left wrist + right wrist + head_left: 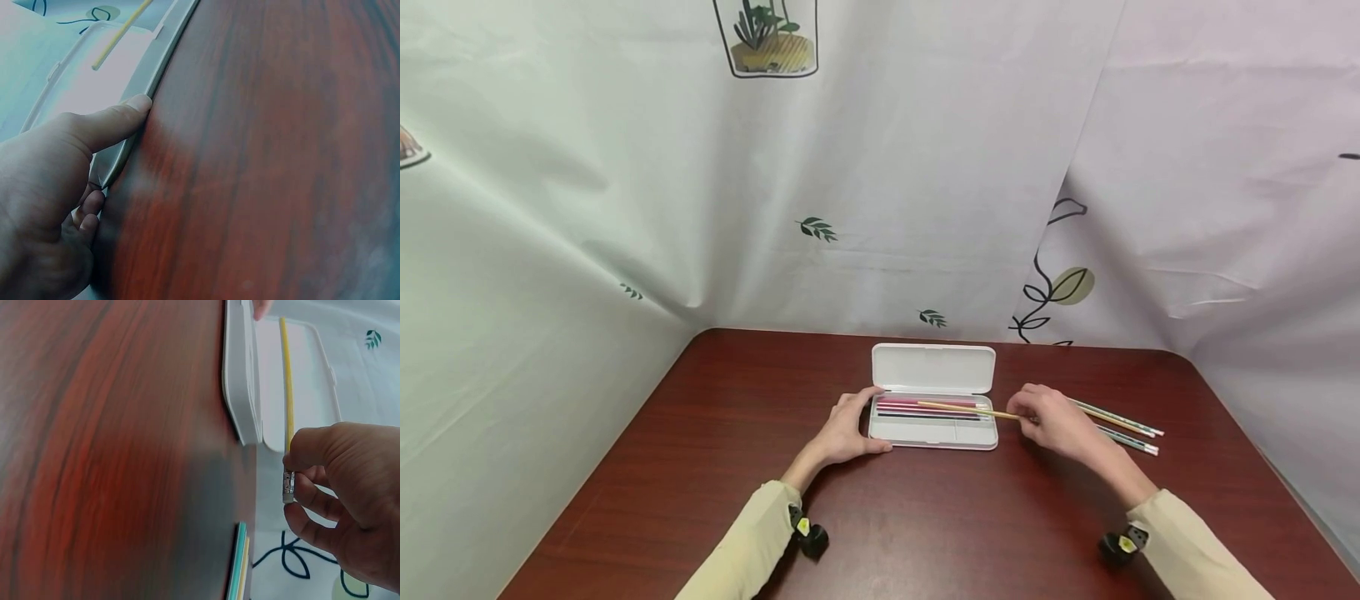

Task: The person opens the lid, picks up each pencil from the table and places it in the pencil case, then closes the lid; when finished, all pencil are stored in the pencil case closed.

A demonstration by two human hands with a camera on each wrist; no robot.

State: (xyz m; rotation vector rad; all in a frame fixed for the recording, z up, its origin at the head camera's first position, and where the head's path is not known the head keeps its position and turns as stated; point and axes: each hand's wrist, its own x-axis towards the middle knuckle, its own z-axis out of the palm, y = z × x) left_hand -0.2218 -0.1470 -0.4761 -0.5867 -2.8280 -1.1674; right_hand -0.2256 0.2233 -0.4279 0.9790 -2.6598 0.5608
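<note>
A white pencil case (pixel 910 430) lies on the table with its lid (pixel 934 368) raised at the back. Several pink and dark pencils (pixel 925 410) lie side by side in its rear part. My left hand (pixel 844 429) holds the case's left end, thumb along the front edge and the other fingers round the end. In the right wrist view, my right hand (pixel 344 494) pinches a yellow pencil (pixel 288 387) close to its metal-banded eraser end. The pencil reaches leftward over the case, its far tip above the pencils inside.
To the right of the case, partly behind my right hand, several more pencils (pixel 1127 440) with white ends lie on the dark red wooden table (pixel 925 517). A white printed cloth (pixel 887 167) hangs behind the table and along its sides.
</note>
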